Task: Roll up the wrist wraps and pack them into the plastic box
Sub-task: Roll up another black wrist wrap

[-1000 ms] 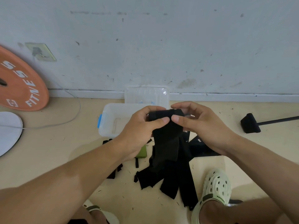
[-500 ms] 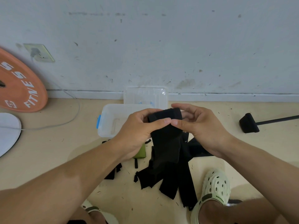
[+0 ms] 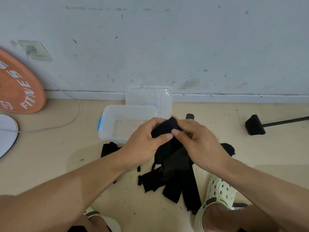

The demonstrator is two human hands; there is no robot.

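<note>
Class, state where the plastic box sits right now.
In the head view, the plastic box sits open on the floor left of centre, just beyond the left hand, its lid leaning against the wall behind.

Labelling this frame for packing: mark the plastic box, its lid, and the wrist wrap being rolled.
plastic box (image 3: 107, 129), head view, left wall beside the blue latch.
lid (image 3: 148, 96), head view, clear face leaning on the wall.
wrist wrap (image 3: 173, 154), head view, hanging black strip below the hands.

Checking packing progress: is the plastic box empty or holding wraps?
Empty as far as visible: the plastic box shows a bare bottom; hands hide its right end.
</note>
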